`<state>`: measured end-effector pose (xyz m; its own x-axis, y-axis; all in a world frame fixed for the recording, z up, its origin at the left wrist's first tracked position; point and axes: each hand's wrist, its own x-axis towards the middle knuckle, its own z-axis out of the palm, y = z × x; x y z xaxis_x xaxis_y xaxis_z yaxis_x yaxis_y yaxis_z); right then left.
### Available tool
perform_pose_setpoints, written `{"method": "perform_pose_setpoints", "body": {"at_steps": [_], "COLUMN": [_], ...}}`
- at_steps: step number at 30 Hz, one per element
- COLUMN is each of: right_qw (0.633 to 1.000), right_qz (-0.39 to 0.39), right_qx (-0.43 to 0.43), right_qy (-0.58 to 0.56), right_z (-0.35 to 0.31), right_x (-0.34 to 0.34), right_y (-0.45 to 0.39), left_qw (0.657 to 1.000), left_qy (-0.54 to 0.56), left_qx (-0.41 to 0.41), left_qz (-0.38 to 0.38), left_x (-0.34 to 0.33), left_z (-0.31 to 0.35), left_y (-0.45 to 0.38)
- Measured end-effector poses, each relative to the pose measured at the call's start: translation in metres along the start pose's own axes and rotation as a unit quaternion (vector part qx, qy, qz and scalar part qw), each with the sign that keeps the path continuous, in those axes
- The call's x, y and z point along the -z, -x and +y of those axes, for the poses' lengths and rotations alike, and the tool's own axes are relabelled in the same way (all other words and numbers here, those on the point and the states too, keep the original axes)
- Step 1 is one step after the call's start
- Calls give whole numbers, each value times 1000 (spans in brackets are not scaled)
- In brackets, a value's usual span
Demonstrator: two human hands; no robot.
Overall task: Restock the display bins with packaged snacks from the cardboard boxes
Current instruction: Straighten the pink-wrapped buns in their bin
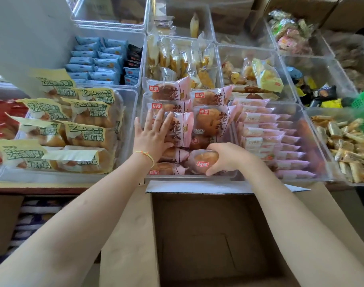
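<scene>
1. I'm looking down at the clear display bin (pixel 145 104) in the middle, and it's piled with pink-wrapped bread packs (pixel 211 121), the ones with the little red logo.
2. My left hand (pixel 153 136) is lying flat on the stack at the bin's left side, fingers straight and spread, pressing on one pack (pixel 182 129), not curled around anything.
3. My right hand (pixel 225 157) is gripping a round bread pack (pixel 204 160), fingers wrapped over the top, thumb underneath. That pack is sitting at the front edge of the same bin, touching the packs around it.
4. The cardboard box (pixel 208 235) is right below my arms, flaps open, pushed up against the front of the bin. All I'm seeing inside is its brown bottom.
5. Neighbours: a bin of yellow-green labelled bread (pixel 86 114) on the left, thin pink packets (pixel 259 129) lined up on the right, blue packets (pixel 94 61) further back on the left.
6. There's a yellow string bracelet (pixel 146 155) on my left wrist.
</scene>
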<state>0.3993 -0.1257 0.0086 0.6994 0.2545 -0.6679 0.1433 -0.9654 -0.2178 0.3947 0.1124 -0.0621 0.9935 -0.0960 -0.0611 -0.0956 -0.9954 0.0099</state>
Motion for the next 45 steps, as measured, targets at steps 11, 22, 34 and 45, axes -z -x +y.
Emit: {"method": "perform_pose_setpoints", "body": {"at_steps": [11,22,34,45], "right_qw": [992,974,988,973], "right_qz": [41,158,153,59], "right_qx": [117,106,28,48], "right_qy": [-14,124,-5,219], "right_z": [-77,-91,-7,-1], "right_x": [28,-2,19,-43], "right_y": [-1,-20,-27,-58], "left_qw": [884,989,999,998], "left_qy": [376,135,-10,-32], "left_qx": [129,-55,-18,12], "left_qz": [244,38,-37,-59], "left_x": [47,40,15,16], "left_z": [-29,-9,11,20], "left_y": [23,52,25,26]}}
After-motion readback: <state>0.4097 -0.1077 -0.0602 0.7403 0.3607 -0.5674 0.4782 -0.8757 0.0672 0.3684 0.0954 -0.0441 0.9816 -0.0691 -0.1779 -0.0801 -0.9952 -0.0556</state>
